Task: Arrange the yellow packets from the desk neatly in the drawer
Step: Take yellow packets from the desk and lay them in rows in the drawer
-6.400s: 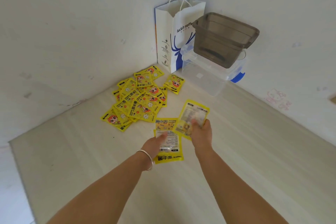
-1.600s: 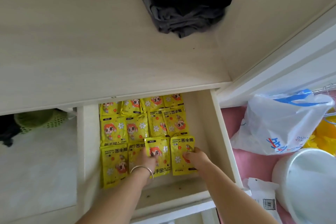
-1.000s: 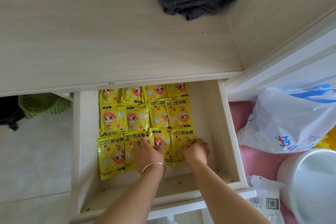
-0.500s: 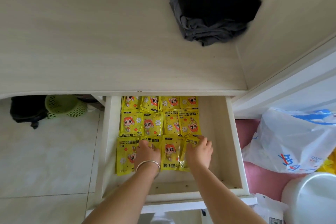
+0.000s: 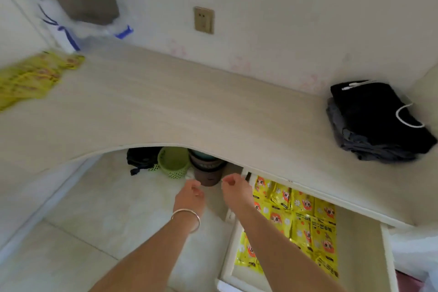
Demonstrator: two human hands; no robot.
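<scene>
While both my hands hang loosely curled and hold nothing, left hand (image 5: 190,193) and right hand (image 5: 234,188) sit just left of the drawer (image 5: 228,253); packets (image 5: 305,223) inside it, loose pile (image 5: 30,76) far-left on desk (image 5: 166,106).

Packets (image 5: 305,218) in drawer (image 5: 360,258), under desk (image 5: 189,106)

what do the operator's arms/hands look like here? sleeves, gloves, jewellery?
Both forearms are bare: no sleeves in view, no gloves. The left hand has a thin silver bangle at the wrist. The right hand shows nothing on its wrist, and no rings are visible on the fingers, though the frame is slightly blurred.
</scene>
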